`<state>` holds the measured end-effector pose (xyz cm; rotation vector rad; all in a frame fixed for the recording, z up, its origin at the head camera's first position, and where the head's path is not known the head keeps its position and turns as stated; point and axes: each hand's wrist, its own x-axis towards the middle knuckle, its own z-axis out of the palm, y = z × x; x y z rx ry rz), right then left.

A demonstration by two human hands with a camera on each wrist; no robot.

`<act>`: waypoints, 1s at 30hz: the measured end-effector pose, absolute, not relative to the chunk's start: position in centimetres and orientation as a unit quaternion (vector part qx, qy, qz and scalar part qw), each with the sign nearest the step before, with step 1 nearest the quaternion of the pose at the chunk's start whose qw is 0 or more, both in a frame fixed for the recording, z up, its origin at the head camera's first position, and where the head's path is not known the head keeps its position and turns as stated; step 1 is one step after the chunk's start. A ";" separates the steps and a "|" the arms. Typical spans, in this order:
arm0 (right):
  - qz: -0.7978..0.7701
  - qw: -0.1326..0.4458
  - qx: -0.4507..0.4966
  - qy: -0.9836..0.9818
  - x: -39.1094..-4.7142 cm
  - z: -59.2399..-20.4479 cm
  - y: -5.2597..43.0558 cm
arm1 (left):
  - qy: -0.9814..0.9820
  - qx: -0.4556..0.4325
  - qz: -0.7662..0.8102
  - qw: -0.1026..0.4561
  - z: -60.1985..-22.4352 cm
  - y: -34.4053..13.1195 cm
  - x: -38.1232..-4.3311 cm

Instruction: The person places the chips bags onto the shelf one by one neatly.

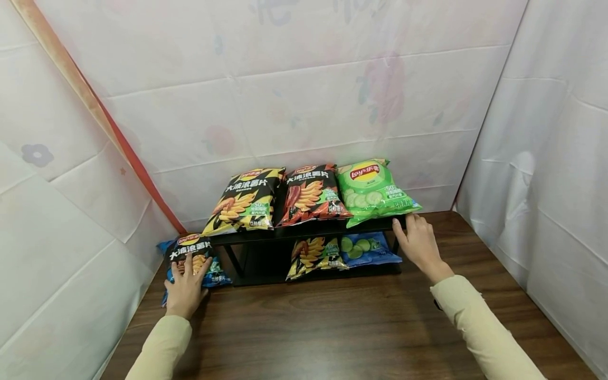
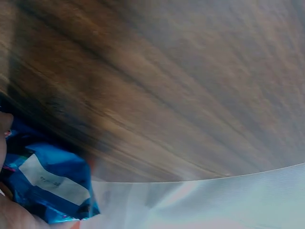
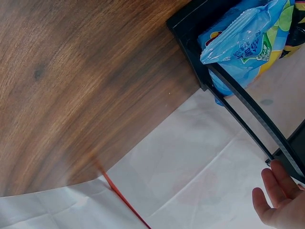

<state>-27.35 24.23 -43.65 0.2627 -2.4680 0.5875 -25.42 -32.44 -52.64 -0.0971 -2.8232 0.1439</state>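
At the left, my left hand [image 1: 184,290] grips a blue and black bag of potato chips [image 1: 219,272], fingers spread over its front and the thumb low at its side. That bag's blue end [image 2: 57,179] shows in the left wrist view. My right hand [image 1: 420,245] holds the right end of a black two-tier rack [image 1: 304,230], thumb at the front edge and fingers at the side. On its top stand a yellow-black bag [image 1: 244,203], a red-black bag [image 1: 313,195] and a green bag [image 1: 372,192]. Below lie another yellow-black bag [image 1: 315,256] and a light blue bag [image 1: 368,248].
The rack stands on a dark brown wooden table [image 1: 304,327], near its back edge. Pale printed cloth [image 1: 304,105] hangs behind the table and on both sides. A red strip [image 1: 138,169] runs down the cloth's left corner.
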 end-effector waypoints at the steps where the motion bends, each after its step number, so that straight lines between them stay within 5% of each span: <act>1: 0.221 0.291 0.098 -0.926 -27.4 -43.6 24.2 | -0.985 -0.042 0.052 0.157 -52.7 -32.6 -25.3; 13: 0.219 0.291 0.098 -0.926 -27.3 -43.6 24.2 | -0.976 -0.113 0.076 0.167 -52.9 -34.0 -24.4; 30: 0.221 0.290 0.101 -0.926 -27.3 -43.6 24.2 | -0.979 -0.077 0.070 0.173 -52.6 -32.5 -24.4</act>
